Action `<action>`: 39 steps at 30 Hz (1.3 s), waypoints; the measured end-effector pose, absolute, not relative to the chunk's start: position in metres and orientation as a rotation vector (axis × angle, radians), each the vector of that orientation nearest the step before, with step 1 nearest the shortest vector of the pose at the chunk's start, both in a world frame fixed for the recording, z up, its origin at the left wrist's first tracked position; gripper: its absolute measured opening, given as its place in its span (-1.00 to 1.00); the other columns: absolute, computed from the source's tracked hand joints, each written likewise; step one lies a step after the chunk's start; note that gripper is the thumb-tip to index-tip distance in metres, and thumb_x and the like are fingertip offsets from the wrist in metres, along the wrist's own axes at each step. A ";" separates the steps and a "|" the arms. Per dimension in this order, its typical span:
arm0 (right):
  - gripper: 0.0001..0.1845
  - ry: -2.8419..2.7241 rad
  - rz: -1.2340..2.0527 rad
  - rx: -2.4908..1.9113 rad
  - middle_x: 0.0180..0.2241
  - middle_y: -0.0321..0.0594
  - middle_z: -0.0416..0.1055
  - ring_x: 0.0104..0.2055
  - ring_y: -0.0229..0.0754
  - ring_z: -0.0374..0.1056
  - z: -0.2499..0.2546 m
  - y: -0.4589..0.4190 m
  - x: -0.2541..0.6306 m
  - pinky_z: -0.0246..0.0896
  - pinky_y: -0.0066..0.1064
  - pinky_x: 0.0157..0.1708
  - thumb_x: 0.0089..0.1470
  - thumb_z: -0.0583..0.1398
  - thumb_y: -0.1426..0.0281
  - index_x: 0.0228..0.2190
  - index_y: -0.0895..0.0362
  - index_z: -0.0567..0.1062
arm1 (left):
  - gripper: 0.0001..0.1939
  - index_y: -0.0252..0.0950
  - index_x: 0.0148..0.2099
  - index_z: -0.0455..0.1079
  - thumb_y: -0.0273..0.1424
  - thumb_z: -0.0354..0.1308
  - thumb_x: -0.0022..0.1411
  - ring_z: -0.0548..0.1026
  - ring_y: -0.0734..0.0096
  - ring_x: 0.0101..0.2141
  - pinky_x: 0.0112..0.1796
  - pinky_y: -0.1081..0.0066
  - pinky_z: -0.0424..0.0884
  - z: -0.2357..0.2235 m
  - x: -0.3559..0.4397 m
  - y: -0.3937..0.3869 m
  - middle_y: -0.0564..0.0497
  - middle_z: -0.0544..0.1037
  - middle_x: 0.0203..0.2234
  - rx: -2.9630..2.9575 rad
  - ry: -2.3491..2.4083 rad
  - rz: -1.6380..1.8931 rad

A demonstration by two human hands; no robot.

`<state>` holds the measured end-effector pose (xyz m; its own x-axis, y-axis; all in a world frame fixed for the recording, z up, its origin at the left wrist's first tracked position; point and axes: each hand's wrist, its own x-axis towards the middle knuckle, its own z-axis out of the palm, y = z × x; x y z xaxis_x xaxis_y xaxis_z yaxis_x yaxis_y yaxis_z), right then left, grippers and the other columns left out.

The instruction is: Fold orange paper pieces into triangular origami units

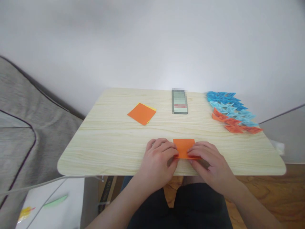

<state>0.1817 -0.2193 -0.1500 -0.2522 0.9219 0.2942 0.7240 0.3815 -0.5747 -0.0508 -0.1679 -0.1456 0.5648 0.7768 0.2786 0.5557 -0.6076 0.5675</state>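
A folded orange sheet of origami paper (183, 147) lies flat near the front edge of the table, its long side towards me. My left hand (159, 157) grips its left end between thumb and fingers. At the other end, my right hand (211, 160) pinches the near edge, fingers on top and thumb in front. Both hands cover the corners of the sheet. Farther back to the left is a stack of square paper (141, 114), orange on top with yellow showing beneath.
A phone (180, 101), blurred out, lies at the back of the pale wooden table (102, 136). Rows of folded paper pieces, blue (225, 98), light blue (230, 109) and orange (234, 122), sit at the right. A wall (152, 47) rises behind; a grey cushioned seat (45, 127) stands left.
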 end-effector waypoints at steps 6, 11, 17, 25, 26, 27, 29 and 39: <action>-0.87 -1.881 0.620 -1.573 -0.17 -0.22 0.57 -0.11 -0.06 0.48 -0.146 -0.201 0.179 0.39 -0.18 -0.09 0.29 0.25 0.27 -0.15 -0.01 0.56 | -0.54 -0.15 0.08 0.43 -0.44 0.38 0.13 0.44 0.11 0.08 0.17 0.05 0.25 -0.146 -0.055 -0.164 0.00 0.62 -0.05 2.295 1.128 0.707; -0.85 -1.804 0.582 -1.687 -0.16 -0.27 0.59 -0.13 -0.08 0.51 -0.149 -0.188 0.180 0.41 -0.22 -0.13 0.24 0.28 0.26 -0.14 -0.04 0.56 | -0.60 -0.13 0.07 0.39 -0.44 0.32 0.20 0.45 0.13 0.06 0.21 0.03 0.22 -0.146 -0.057 -0.159 0.02 0.60 -0.03 2.252 1.142 0.672; -0.90 -1.886 0.587 -1.702 -0.20 -0.28 0.59 -0.16 -0.06 0.51 -0.150 -0.183 0.178 0.44 -0.19 -0.16 0.23 0.28 0.28 -0.19 -0.07 0.55 | -0.74 -0.12 0.05 0.43 -0.37 0.26 0.32 0.43 0.16 0.08 0.16 0.09 0.28 -0.146 -0.061 -0.161 0.03 0.60 -0.02 2.266 1.133 0.692; -0.91 -1.933 0.594 -1.683 -0.20 -0.23 0.58 -0.16 0.01 0.50 -0.151 -0.181 0.176 0.46 -0.10 -0.21 0.31 0.21 0.29 -0.19 -0.11 0.55 | -0.72 -0.09 0.12 0.47 -0.39 0.19 0.39 0.41 0.23 0.18 0.26 0.15 0.24 -0.147 -0.067 -0.161 0.10 0.57 0.12 2.339 1.029 0.620; -0.91 -1.951 0.595 -1.677 -0.21 -0.23 0.57 -0.17 0.01 0.50 -0.150 -0.180 0.176 0.46 -0.10 -0.23 0.31 0.21 0.29 -0.19 -0.12 0.55 | -0.72 -0.09 0.12 0.48 -0.39 0.19 0.39 0.41 0.23 0.18 0.26 0.15 0.24 -0.148 -0.068 -0.161 0.11 0.57 0.13 2.346 1.025 0.611; -0.91 -1.968 0.596 -1.672 -0.22 -0.23 0.57 -0.18 0.01 0.50 -0.149 -0.178 0.175 0.46 -0.11 -0.25 0.31 0.20 0.29 -0.19 -0.13 0.54 | -0.72 -0.10 0.11 0.48 -0.39 0.19 0.39 0.41 0.22 0.19 0.26 0.15 0.24 -0.148 -0.068 -0.160 0.11 0.58 0.13 2.355 1.020 0.598; -0.91 -2.003 0.594 -1.668 -0.24 -0.25 0.57 -0.22 -0.01 0.50 -0.148 -0.175 0.174 0.46 -0.13 -0.29 0.31 0.21 0.29 -0.21 -0.13 0.54 | -0.72 -0.11 0.12 0.49 -0.39 0.19 0.39 0.42 0.20 0.19 0.26 0.13 0.25 -0.149 -0.068 -0.160 0.10 0.58 0.13 2.375 1.004 0.576; -0.90 -2.076 0.585 -1.665 -0.23 -0.25 0.59 -0.23 -0.04 0.51 -0.147 -0.169 0.177 0.46 -0.19 -0.30 0.31 0.20 0.29 -0.20 -0.13 0.56 | -0.72 -0.09 0.10 0.51 -0.40 0.21 0.37 0.46 0.25 0.17 0.27 0.14 0.26 -0.152 -0.067 -0.157 0.14 0.60 0.11 2.422 0.992 0.554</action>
<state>0.1774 -0.1694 -0.1471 -0.1999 0.9781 0.0574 0.8042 0.1973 -0.5606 -0.0667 -0.1574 -0.1518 0.6584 0.7286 0.1886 0.5424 -0.6331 0.5523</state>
